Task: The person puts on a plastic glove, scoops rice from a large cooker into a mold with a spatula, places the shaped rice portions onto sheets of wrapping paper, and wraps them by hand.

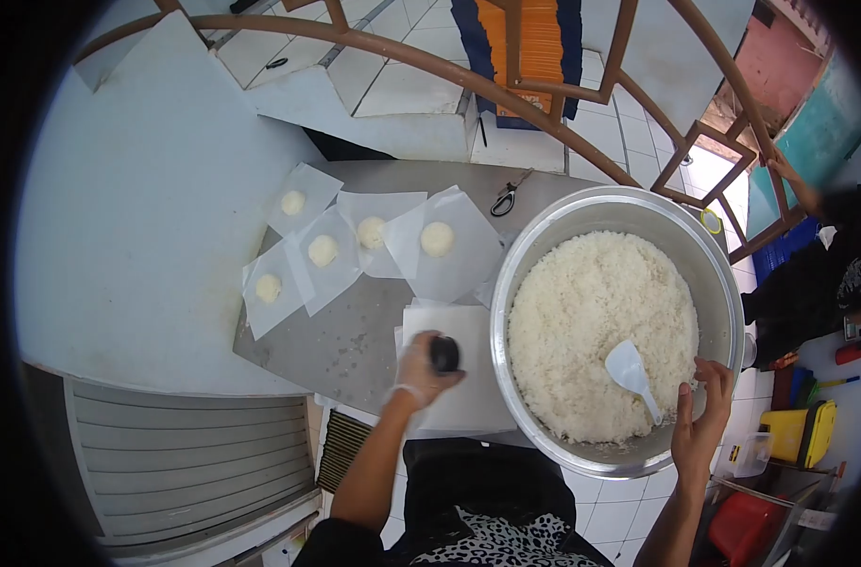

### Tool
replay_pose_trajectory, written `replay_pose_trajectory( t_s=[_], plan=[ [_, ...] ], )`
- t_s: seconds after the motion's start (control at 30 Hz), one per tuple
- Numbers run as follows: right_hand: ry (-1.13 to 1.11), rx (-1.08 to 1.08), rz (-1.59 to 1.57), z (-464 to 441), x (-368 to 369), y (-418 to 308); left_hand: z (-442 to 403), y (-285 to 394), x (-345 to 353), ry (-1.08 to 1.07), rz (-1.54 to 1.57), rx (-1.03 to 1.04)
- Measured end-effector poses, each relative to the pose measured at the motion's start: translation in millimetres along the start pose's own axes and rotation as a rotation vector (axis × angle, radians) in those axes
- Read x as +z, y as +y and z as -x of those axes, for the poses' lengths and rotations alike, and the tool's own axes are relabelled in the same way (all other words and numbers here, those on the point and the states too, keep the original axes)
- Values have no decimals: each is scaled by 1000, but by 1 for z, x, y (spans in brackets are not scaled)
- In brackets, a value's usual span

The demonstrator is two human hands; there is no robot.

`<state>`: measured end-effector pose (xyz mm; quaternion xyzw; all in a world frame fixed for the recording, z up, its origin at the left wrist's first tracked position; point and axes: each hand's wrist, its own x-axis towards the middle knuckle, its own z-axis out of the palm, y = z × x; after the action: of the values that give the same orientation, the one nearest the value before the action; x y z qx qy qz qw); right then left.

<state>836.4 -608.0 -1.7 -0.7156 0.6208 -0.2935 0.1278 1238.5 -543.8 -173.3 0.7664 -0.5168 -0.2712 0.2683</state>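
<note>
My left hand (pixel 419 378) is closed around a small black cup-shaped thing (pixel 444 354), blurred a little by motion. It is above a stack of white paper sheets (pixel 468 397). My right hand (pixel 700 408) reaches over the near right rim of a big metal pot (pixel 501 312), fingers apart and holding nothing. Cooked white rice (pixel 581 321) fills much of the pot. On the rice lies a white rice paddle (pixel 629 370), its handle pointing toward my right hand but apart from it. Several paper sheets, one of them a sheet (pixel 454 265) with a rice mound (pixel 437 239), are spread at the left.
Scissors (pixel 504 200) lie near the back of the grey table (pixel 355 364). A curved brown railing (pixel 430 68) runs behind it. On the right, another person (pixel 808 274) in dark clothes has a hand on the railing. A yellow box (pixel 797 433) stands at the lower right.
</note>
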Motion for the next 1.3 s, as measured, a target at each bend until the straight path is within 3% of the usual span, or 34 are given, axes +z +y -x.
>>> replay_pose_trajectory(
  t_s=[0.07, 0.13, 0.23, 0.3, 0.33, 0.4, 0.47, 0.5, 0.53, 0.57, 0.63, 0.67, 0.7, 0.8, 0.87, 0.93, 1.07, 1.13, 1.17, 1.23, 1.3],
  plan=[
    [-20, 36, -11, -1, 3, -31, -12, -16, 59, -161, -396, 139],
    [17, -43, 36, 3, 1, -56, -15, -10, 62, -284, -462, 106],
    [105, -49, 66, 16, 7, -84, -20, -20, 2, -147, 57, 278],
    [217, -20, 89, 26, 20, -110, -31, -36, -41, -219, 803, -49],
    [256, -4, 91, 35, 28, -124, -45, -45, -60, -198, 1315, -36],
    [332, 19, 96, 53, 46, -149, -59, -46, -110, -242, 1937, -327],
    [352, 24, 230, 66, 61, -175, -79, -43, -104, -358, 1852, -190],
    [353, 16, 333, 70, 66, -178, -86, -37, -80, -492, 1604, -47],
    [354, 10, 435, 74, 67, -184, -85, -2, -81, -530, 1273, 114],
    [378, 112, 412, 77, 64, -193, -76, 43, -87, -728, 1256, 77],
    [470, 129, 388, 89, 49, -200, -59, 95, -30, -452, 946, 562],
    [511, 138, 362, 93, 48, -209, -52, 118, -38, -637, 872, 498],
    [524, 159, 349, 94, 48, -229, -41, 128, -22, -334, 718, 666],
    [556, 177, 80, 102, 66, -257, -40, 108, -60, -211, 763, 787],
    [470, 234, -217, 107, 96, -265, -45, 58, -77, -262, 919, 698],
    [295, 322, -444, 110, 140, -287, -62, -11, -100, -342, 719, 470],
    [-88, 290, -1116, 94, 197, -376, -69, -179, -124, -112, 605, 150],
    [-366, 125, -1546, 86, 199, -428, -59, -239, -157, -17, 517, 5],
    [-496, -81, -1780, 80, 208, -449, -48, -261, -175, 43, 535, -83],
    [-773, -178, -1988, 70, 188, -488, -24, -296, -208, 165, 554, -165],
    [-949, -86, -2047, 65, 172, -518, 4, -320, -242, 258, 437, -230]
  ],
)
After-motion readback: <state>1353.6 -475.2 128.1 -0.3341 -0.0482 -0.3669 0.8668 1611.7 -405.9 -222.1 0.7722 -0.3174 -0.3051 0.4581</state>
